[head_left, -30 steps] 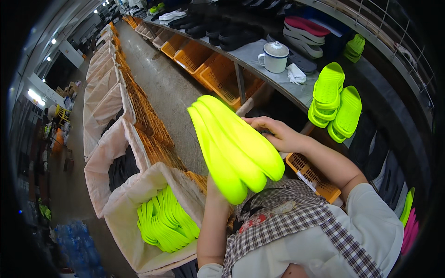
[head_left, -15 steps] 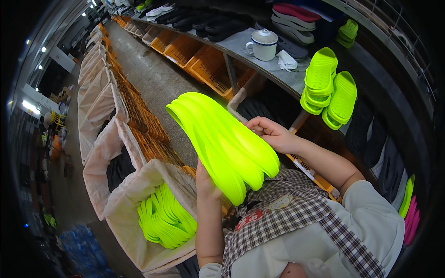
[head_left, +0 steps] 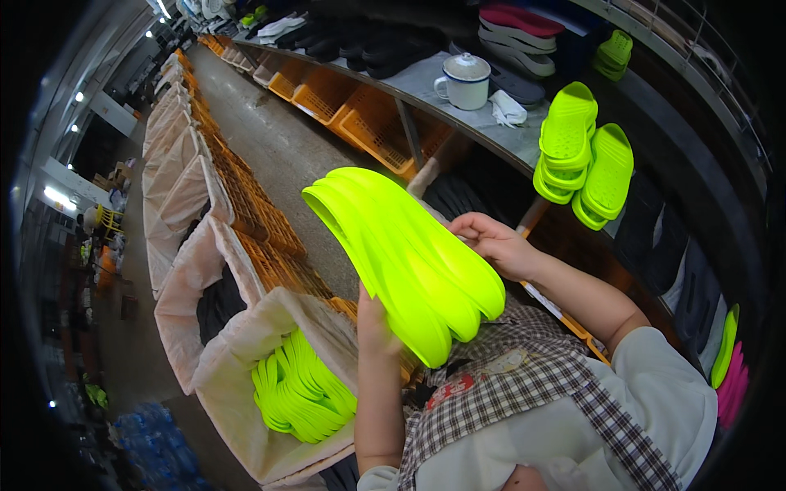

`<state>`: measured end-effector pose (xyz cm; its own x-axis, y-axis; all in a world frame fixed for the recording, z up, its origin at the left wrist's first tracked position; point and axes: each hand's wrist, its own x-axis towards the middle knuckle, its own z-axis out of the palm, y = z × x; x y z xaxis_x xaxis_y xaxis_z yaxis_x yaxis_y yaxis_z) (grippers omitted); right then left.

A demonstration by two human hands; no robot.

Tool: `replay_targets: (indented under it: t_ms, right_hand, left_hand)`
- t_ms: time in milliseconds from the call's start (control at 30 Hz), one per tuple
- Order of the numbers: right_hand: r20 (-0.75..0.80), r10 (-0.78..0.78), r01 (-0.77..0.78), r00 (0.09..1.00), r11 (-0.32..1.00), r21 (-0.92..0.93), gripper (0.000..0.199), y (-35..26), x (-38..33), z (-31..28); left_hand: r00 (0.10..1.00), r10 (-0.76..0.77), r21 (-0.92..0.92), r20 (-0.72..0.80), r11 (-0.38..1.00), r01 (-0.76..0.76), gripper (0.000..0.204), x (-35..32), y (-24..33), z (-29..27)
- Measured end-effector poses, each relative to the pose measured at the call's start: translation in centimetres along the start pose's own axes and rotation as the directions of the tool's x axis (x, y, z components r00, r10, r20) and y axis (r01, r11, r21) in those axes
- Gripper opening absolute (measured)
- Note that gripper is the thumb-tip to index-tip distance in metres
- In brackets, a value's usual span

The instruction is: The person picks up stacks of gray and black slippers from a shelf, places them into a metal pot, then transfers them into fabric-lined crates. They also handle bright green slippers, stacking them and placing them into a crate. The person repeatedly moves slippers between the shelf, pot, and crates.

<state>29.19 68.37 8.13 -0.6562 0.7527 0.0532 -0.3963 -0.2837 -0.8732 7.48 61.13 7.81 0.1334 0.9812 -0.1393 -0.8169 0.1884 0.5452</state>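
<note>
My feed centres on a bundle of neon yellow-green foam pieces [head_left: 409,266]. I have the left hand [head_left: 375,321] holding it from 7 o'clock, its fingers hidden behind; the right hand [head_left: 498,245] meets the bundle's edge toward 3 o'clock, its grip unclear to me. At my 7 o'clock, a cloth-lined basket [head_left: 219,409] holds similar pieces [head_left: 303,393]. A white lidded mug [head_left: 468,88] stands on the bench [head_left: 422,86] at 1 o'clock, green clogs [head_left: 571,123] at 2, and blue-tinted bottles [head_left: 155,446] at 8.

Neon-yellow curved pieces [head_left: 413,258], nested, tilted, held aloft
</note>
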Motion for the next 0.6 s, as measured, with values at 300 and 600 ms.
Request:
replay_targets:
  t_ms: [300,600]
  right_hand:
    - [0.036,-0.046,0.058,0.998,0.89,-0.451,0.082,0.9,-1.1,0.5]
    - [0.085,-0.101,0.128,0.991,0.895,-0.428,0.085,1.8,-1.1,0.5]
  left_hand:
    - [0.99,0.12,0.281,0.068,0.95,-0.135,0.078,-0.4,0.1,0.0]
    - [0.947,0.312,0.435,0.081,0.844,-0.315,0.105,-1.0,-0.2,-1.9]
